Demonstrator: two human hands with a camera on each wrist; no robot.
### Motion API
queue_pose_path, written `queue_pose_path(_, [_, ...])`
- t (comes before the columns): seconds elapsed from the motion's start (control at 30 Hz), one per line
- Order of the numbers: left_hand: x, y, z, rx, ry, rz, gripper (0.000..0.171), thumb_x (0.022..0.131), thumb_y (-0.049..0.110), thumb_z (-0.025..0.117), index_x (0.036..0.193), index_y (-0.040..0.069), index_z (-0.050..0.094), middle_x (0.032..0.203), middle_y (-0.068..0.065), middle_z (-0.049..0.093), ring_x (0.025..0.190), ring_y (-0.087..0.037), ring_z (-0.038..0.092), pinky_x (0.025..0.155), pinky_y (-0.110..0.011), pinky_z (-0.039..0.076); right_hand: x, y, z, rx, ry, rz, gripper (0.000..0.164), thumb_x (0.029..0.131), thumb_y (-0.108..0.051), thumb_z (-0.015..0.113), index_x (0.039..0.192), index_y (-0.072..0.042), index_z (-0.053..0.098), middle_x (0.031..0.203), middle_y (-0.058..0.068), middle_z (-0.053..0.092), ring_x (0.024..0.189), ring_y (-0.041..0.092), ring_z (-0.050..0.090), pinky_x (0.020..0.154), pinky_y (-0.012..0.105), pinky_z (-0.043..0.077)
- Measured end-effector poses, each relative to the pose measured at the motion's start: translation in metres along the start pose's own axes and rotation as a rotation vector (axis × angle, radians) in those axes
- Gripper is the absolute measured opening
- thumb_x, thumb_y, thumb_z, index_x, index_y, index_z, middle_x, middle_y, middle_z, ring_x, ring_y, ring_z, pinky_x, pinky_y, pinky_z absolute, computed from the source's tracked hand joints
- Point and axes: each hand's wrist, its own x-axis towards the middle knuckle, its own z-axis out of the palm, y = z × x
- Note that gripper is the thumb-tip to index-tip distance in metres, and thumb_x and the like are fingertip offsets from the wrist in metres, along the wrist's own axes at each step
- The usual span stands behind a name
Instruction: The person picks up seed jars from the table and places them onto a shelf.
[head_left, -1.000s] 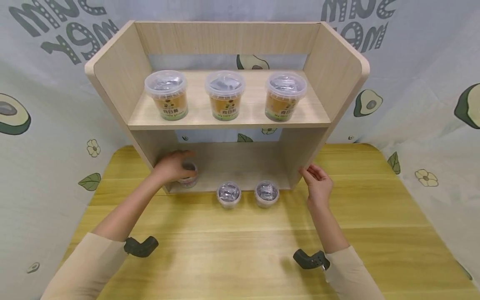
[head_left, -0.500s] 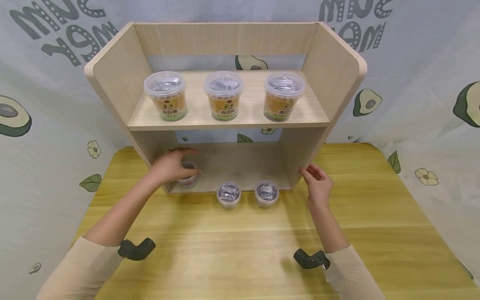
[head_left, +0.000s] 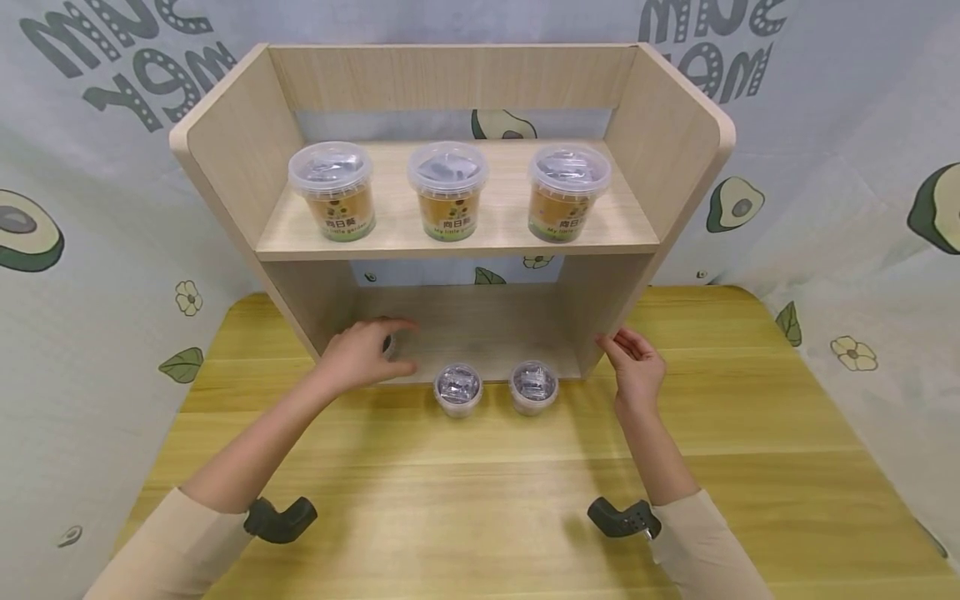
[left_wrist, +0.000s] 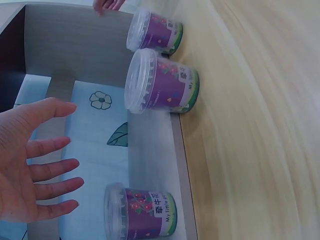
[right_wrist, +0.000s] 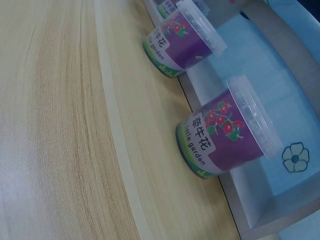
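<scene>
My left hand (head_left: 367, 354) hovers at the lower left of the wooden shelf unit, thumb and fingers spread. Partly hidden behind it is a purple-labelled lidded plastic cup (head_left: 388, 344). The left wrist view shows this cup (left_wrist: 147, 212) upright on the bottom board, apart from the left hand (left_wrist: 42, 165). Two matching cups, a middle one (head_left: 457, 390) and a right one (head_left: 533, 388), stand on the table just before the board's front edge. My right hand (head_left: 637, 371) grips the front edge of the unit's right side panel (head_left: 607, 308).
On the upper shelf (head_left: 390, 247), three orange-labelled lidded cups stand in a row: left (head_left: 333, 192), middle (head_left: 448, 192) and right (head_left: 570, 193). The wooden table (head_left: 480, 500) extends in front. An avocado-patterned cloth (head_left: 840, 250) hangs behind and at both sides.
My left hand has come away from the left purple cup, moving slightly right and toward me. That cup stays on the bottom board. The right hand keeps its place on the side panel.
</scene>
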Motion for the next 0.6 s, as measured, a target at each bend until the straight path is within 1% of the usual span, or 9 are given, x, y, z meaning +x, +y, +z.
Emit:
queue_pose_path(0.1, [-0.001, 0.001, 0.003, -0.005, 0.006, 0.008, 0.056, 0.075, 0.041, 0.070, 0.124, 0.017, 0.059, 0.122, -0.008, 0.060, 0.088, -0.025, 0.061, 0.058, -0.040, 0.050, 0.000, 0.000, 0.000, 0.009, -0.001, 0.010, 0.027, 0.072, 0.012, 0.070, 0.075, -0.014, 0.069, 0.073, -0.004, 0.066, 0.068, 0.006, 0.064, 0.072, 0.015, 0.051])
queue_pose_path(0.27, [-0.001, 0.003, 0.005, -0.017, -0.009, 0.004, 0.057, 0.075, 0.041, 0.070, 0.125, 0.016, 0.058, 0.124, -0.010, 0.059, 0.082, -0.023, 0.059, 0.058, -0.038, 0.049, 0.000, 0.000, -0.001, 0.020, -0.007, 0.017, 0.026, 0.072, 0.012, 0.070, 0.075, -0.014, 0.069, 0.073, -0.004, 0.066, 0.068, 0.006, 0.064, 0.072, 0.015, 0.051])
queue_pose_path(0.37, [0.001, 0.005, 0.005, -0.032, 0.005, 0.000, 0.057, 0.075, 0.040, 0.071, 0.125, 0.016, 0.058, 0.123, -0.010, 0.059, 0.072, -0.022, 0.057, 0.055, -0.037, 0.047, 0.000, 0.000, -0.001, 0.015, -0.003, 0.015, 0.025, 0.072, 0.011, 0.070, 0.074, -0.014, 0.069, 0.073, -0.004, 0.066, 0.069, 0.006, 0.064, 0.072, 0.015, 0.051])
queue_pose_path(0.5, [0.005, 0.012, 0.006, -0.052, 0.042, 0.011, 0.056, 0.074, 0.040, 0.072, 0.124, 0.017, 0.059, 0.122, -0.008, 0.060, 0.083, -0.026, 0.061, 0.061, -0.040, 0.050, 0.001, 0.000, 0.000, 0.007, 0.014, 0.019, 0.026, 0.072, 0.012, 0.070, 0.074, -0.014, 0.069, 0.073, -0.004, 0.066, 0.068, 0.006, 0.063, 0.071, 0.015, 0.051])
queue_pose_path(0.53, [0.007, 0.014, 0.007, -0.057, 0.044, 0.017, 0.056, 0.075, 0.039, 0.072, 0.124, 0.017, 0.059, 0.122, -0.008, 0.060, 0.091, -0.028, 0.062, 0.066, -0.042, 0.051, 0.001, -0.001, 0.000, 0.005, 0.019, 0.020, 0.026, 0.072, 0.012, 0.070, 0.074, -0.014, 0.069, 0.073, -0.004, 0.066, 0.068, 0.006, 0.063, 0.071, 0.015, 0.051])
queue_pose_path(0.6, [0.010, 0.018, 0.010, -0.057, 0.042, 0.040, 0.056, 0.075, 0.038, 0.072, 0.124, 0.015, 0.059, 0.123, -0.009, 0.060, 0.105, -0.030, 0.059, 0.077, -0.045, 0.051, 0.001, -0.001, 0.001, 0.005, 0.026, 0.022, 0.026, 0.071, 0.012, 0.070, 0.074, -0.013, 0.069, 0.073, -0.003, 0.066, 0.067, 0.006, 0.063, 0.071, 0.016, 0.051])
